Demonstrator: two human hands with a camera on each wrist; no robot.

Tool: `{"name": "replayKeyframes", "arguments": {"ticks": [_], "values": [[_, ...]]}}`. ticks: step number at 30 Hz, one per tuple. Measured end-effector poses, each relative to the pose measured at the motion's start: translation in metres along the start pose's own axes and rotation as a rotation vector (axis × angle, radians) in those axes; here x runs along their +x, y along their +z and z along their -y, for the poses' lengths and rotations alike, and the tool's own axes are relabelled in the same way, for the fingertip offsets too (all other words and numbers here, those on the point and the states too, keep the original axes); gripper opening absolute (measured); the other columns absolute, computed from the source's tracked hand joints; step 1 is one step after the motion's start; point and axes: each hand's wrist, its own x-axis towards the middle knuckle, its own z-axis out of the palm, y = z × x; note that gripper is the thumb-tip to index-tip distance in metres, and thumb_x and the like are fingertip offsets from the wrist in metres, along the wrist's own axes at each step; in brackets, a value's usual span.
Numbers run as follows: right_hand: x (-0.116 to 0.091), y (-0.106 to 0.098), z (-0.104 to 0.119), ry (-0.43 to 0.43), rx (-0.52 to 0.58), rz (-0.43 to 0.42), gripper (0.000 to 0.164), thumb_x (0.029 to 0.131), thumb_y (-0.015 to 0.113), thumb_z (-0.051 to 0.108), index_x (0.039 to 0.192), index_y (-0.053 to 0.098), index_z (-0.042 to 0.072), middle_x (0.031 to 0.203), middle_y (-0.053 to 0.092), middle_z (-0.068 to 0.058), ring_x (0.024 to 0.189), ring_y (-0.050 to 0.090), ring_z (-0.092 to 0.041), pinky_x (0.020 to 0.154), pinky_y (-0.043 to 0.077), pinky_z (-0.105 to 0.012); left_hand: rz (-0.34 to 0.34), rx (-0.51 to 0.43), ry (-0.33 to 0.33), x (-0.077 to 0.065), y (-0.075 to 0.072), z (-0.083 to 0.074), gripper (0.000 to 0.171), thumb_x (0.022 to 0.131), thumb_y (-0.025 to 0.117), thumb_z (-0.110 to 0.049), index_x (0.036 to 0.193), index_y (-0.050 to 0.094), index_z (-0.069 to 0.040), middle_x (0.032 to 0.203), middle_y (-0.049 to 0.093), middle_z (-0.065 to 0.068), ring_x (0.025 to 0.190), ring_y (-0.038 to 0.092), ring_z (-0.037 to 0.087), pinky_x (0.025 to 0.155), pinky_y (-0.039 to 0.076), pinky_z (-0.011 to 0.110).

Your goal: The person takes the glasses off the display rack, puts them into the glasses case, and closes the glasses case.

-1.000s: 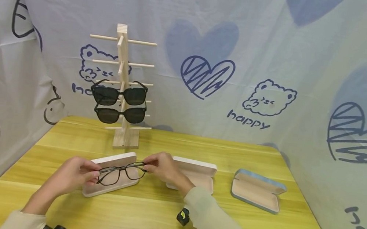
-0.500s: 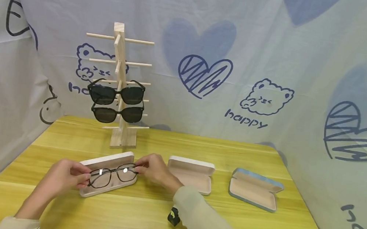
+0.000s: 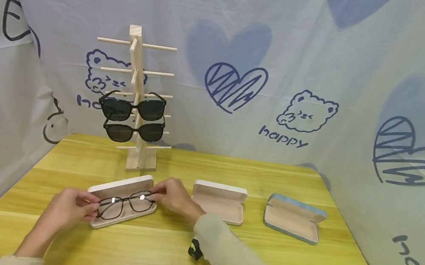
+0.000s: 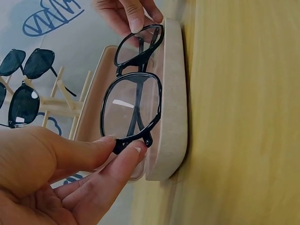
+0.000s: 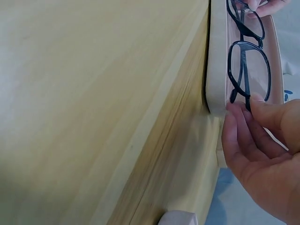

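Black-framed eyeglasses point(image 3: 126, 201) with clear lenses and folded temples are held over the open white glasses case point(image 3: 119, 221) at the left. My left hand point(image 3: 64, 208) pinches one end of the frame between thumb and fingers. At the other end, my right hand point(image 3: 173, 195) pinches the frame the same way. In the left wrist view the eyeglasses point(image 4: 133, 84) lie within the outline of the case, whose lining is pale pink. The right wrist view shows the crossed temples of the eyeglasses point(image 5: 244, 70); whether they touch the case floor I cannot tell.
Behind the case stands a wooden display rack point(image 3: 138, 57) bearing two pairs of sunglasses point(image 3: 135, 110). To the right, a second white case point(image 3: 220, 206) and a blue case point(image 3: 292, 221) stand open on the wooden table point(image 3: 185, 258). Printed cloth point(image 3: 239, 15) hangs at the back and sides.
Both hands have lowered the eyeglasses into the left white case's outline, and the lenses have tipped to face upward more. The view has shifted slightly, so everything sits further left.
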Motion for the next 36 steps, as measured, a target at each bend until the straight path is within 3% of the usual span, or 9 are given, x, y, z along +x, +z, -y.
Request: {"name": "replayKeyframes", "arguments": {"ticks": [12, 21, 24, 36], "values": [[0.001, 0.005, 0.001, 0.026, -0.040, 0.007, 0.013, 0.090, 0.080, 0.011, 0.102, 0.083, 0.005, 0.100, 0.082, -0.006, 0.085, 0.073, -0.005, 0.075, 0.055, -0.012, -0.065, 0.055, 0.020, -0.002, 0.008, 0.007, 0.018, 0.093, 0.070, 0.002, 0.107, 0.073, 0.013, 0.081, 0.077, 0.012, 0.066, 0.073, 0.015, 0.060, 0.062, 0.026], [0.002, 0.007, 0.003, 0.040, -0.072, -0.003, 0.011, 0.090, 0.081, 0.012, 0.099, 0.084, 0.007, 0.101, 0.082, -0.006, 0.079, 0.072, -0.004, 0.069, 0.052, -0.012, -0.134, 0.230, 0.048, -0.001, 0.007, 0.011, 0.015, 0.091, 0.077, -0.014, 0.100, 0.082, -0.003, 0.080, 0.079, 0.005, 0.069, 0.067, 0.008, 0.062, 0.046, 0.023], [0.002, 0.009, 0.003, 0.043, -0.051, -0.002, 0.011, 0.089, 0.081, 0.009, 0.098, 0.083, 0.005, 0.102, 0.081, -0.008, 0.079, 0.073, -0.007, 0.068, 0.052, -0.012, -0.148, 0.265, 0.058, 0.000, 0.006, 0.013, 0.015, 0.090, 0.079, -0.018, 0.099, 0.083, -0.006, 0.083, 0.080, 0.005, 0.074, 0.066, 0.009, 0.065, 0.046, 0.026], [0.005, 0.013, 0.001, 0.033, -0.121, -0.050, 0.009, 0.085, 0.086, 0.012, 0.093, 0.085, 0.008, 0.091, 0.082, -0.002, 0.083, 0.073, -0.007, 0.071, 0.051, -0.012, -0.151, 0.271, 0.038, -0.001, 0.008, 0.017, 0.016, 0.090, 0.078, -0.019, 0.099, 0.083, -0.007, 0.075, 0.078, -0.001, 0.070, 0.061, 0.011, 0.062, 0.040, 0.026]]}}
